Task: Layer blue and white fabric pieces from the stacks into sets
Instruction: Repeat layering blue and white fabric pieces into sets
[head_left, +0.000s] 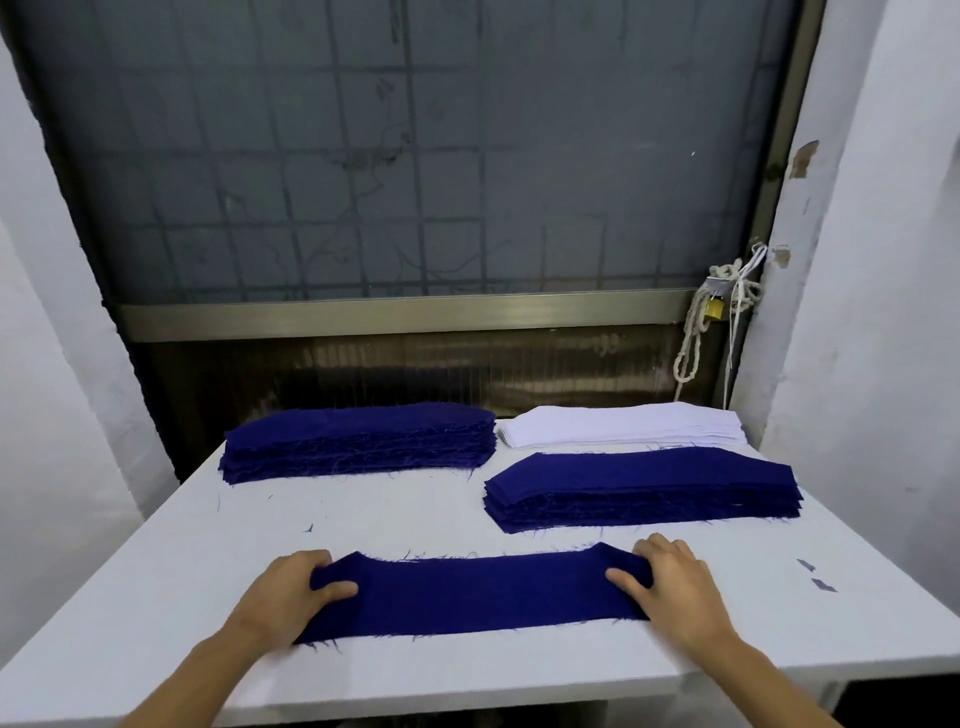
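A single blue fabric piece (478, 592) lies flat near the front edge of the white table (182, 561). My left hand (291, 587) grips its left end, thumb on top and fingers curled over the edge. My right hand (670, 577) grips its right end the same way. Behind it stand a blue stack (358, 441) at the back left, a second blue stack (644, 488) at the right, and a low white stack (623, 423) at the back right.
Two small blue scraps (815, 574) lie on the table at the right. A dark shutter with a metal rail (405, 312) closes off the back. A rope and padlock (714, 306) hang at the back right. White walls flank both sides.
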